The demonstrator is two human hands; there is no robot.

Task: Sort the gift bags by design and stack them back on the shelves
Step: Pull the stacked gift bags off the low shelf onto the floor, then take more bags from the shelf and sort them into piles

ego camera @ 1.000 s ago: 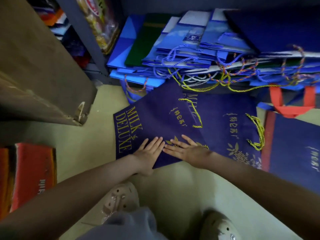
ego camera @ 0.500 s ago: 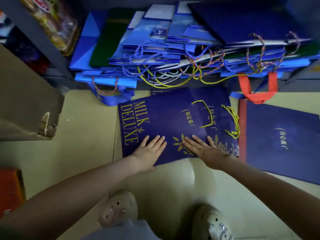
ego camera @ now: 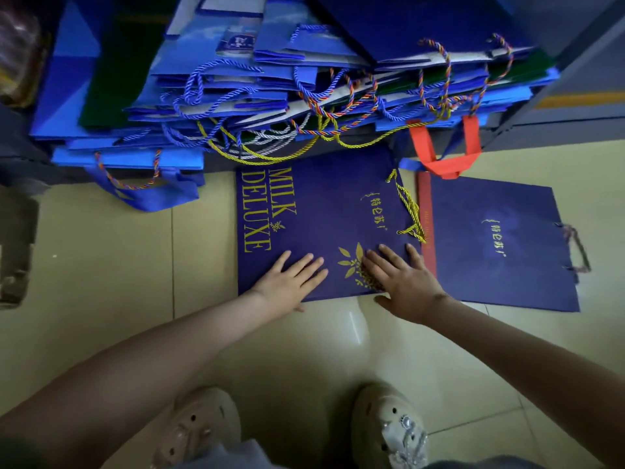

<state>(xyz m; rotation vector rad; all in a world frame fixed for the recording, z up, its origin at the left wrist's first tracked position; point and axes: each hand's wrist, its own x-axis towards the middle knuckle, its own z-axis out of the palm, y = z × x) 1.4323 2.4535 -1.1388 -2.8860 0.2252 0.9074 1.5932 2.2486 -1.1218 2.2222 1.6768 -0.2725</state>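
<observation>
Our left hand [ego camera: 291, 279] and right hand [ego camera: 402, 282] lie flat and open on the Milk Deluxe bag [ego camera: 321, 228] on the floor tiles [ego camera: 111, 265] — pressing, not gripping. It may skid on the glossy tiles, or its gold cord [ego camera: 411, 214] snag the red-edged bag [ego camera: 497, 245] just beside.

Lying flat on floor [ego camera: 101, 265], centre: "MILK DELUXE" bag [ego camera: 314, 211], far edge tucking under overhanging pile of bags [ego camera: 270, 79] on low shelf behind. Resting palm-down on bag's near edge: left hand [ego camera: 291, 282] toward left, right hand [ego camera: 402, 282] toward right, apart, thumbs spilling onto floor. Trailing across bag's right edge: cord handle [ego camera: 411, 211]. Lying just right, slightly overlapped by first bag: second bag [ego camera: 500, 245]. Standing nearest camera, below hands: two shoes [ego camera: 389, 431]. Sitting at far left edge: cardboard box [ego camera: 15, 252].
</observation>
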